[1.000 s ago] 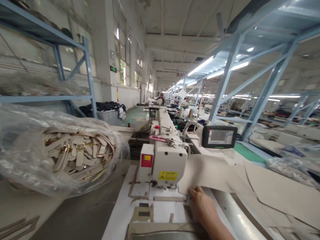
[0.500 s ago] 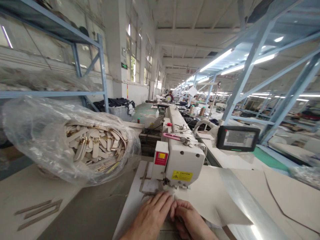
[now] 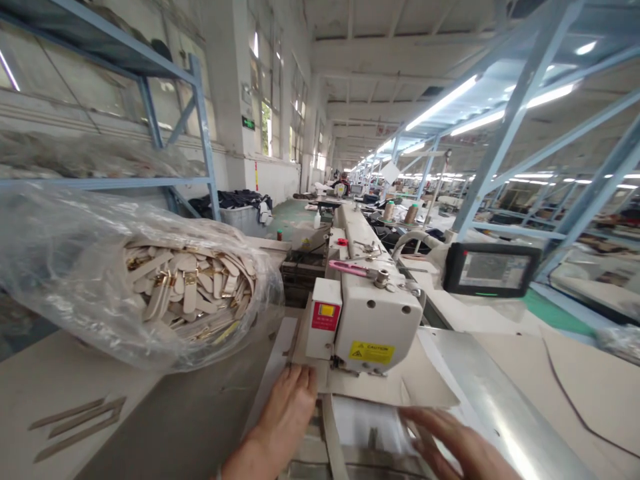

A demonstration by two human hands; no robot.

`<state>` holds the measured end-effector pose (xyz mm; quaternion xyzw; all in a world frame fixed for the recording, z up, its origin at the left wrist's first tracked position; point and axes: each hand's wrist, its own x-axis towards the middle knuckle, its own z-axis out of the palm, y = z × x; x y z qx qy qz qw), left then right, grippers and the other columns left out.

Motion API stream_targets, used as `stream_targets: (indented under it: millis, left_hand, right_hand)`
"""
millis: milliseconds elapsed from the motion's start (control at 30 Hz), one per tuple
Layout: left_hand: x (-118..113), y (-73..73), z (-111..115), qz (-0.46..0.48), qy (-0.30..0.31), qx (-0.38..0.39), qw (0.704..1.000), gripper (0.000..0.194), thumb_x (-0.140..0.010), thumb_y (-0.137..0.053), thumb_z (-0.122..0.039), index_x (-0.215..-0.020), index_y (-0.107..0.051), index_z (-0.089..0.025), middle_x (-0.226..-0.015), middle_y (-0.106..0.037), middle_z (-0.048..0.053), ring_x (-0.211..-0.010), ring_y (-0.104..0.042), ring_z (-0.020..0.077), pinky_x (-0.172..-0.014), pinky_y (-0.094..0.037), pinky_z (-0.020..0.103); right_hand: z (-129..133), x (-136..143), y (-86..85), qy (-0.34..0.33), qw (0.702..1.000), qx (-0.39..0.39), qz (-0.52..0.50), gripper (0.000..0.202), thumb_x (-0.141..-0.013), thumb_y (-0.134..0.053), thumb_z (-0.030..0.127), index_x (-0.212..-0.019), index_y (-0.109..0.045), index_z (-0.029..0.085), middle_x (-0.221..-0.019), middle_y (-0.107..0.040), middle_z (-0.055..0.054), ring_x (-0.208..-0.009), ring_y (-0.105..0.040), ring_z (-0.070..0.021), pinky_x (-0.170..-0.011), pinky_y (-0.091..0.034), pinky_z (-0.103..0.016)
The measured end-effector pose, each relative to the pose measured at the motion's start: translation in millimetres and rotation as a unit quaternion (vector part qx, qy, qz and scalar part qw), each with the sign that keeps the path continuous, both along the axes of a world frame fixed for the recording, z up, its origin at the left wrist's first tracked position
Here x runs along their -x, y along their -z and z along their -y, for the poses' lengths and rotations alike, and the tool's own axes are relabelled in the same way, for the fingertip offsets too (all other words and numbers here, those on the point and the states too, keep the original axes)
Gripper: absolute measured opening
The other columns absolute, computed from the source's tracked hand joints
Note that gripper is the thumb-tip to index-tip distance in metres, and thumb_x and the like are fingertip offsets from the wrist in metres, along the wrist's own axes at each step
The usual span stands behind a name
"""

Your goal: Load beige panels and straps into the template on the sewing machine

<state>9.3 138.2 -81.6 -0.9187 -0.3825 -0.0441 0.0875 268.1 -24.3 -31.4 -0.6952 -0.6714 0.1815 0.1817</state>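
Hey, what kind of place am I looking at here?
Most likely a sewing factory floor: an industrial sewing machine with a control screen, a bag of cut strap pieces, and long rows of workstations under strip lights.

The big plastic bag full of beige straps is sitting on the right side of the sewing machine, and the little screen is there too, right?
Not quite. The head view shows the plastic bag of beige straps on the left side of the sewing machine. Only the little screen is on the right.
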Motion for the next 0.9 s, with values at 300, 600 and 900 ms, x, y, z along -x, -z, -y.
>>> stream_targets:
  millis: [300, 600, 900]
  left_hand:
    - [-8.7, 8.8, -11.1, 0.013, 0.005, -0.003, 1.000, 0.059, -0.082, -0.038, 0.008, -0.135, -0.060, -0.007, -0.121, -0.069, 0.020, -0.112, -0.066, 0.0325, -0.095, -0.058, 0.045]
    - [-7.5, 13.2, -19.7, 0.056, 0.026, 0.059, 0.996, 0.070, -0.075, -0.042, 0.010, -0.137, -0.060, -0.016, -0.133, -0.065, 0.015, -0.124, -0.059, 0.0296, -0.108, -0.050, 0.044]
    - [12.1, 66.2, -19.5, 0.151, 0.069, -0.002, 0.986, 0.054, -0.096, -0.051, -0.029, -0.149, -0.046, -0.036, -0.148, -0.054, 0.014, -0.129, -0.055, 0.0384, -0.101, -0.053, 0.056]
  right_hand:
    - [-7.8, -51.1, 39.3, -0.011, 0.972, 0.056, 0.228, 0.054, -0.101, -0.033, 0.030, -0.153, -0.039, 0.017, -0.156, -0.034, -0.007, -0.145, -0.032, -0.0304, -0.121, -0.031, -0.054]
    - [-29.7, -62.2, 43.3, 0.002, 0.975, 0.048, 0.216, 0.057, -0.100, -0.030, 0.022, -0.154, -0.034, 0.005, -0.158, -0.031, -0.015, -0.148, -0.027, -0.0277, -0.123, -0.026, -0.052]
    - [-8.6, -37.4, 26.7, -0.017, 0.972, 0.039, 0.230, 0.056, -0.106, -0.027, 0.051, -0.157, -0.032, 0.029, -0.164, -0.018, -0.008, -0.152, -0.012, -0.0300, -0.123, -0.014, -0.060]
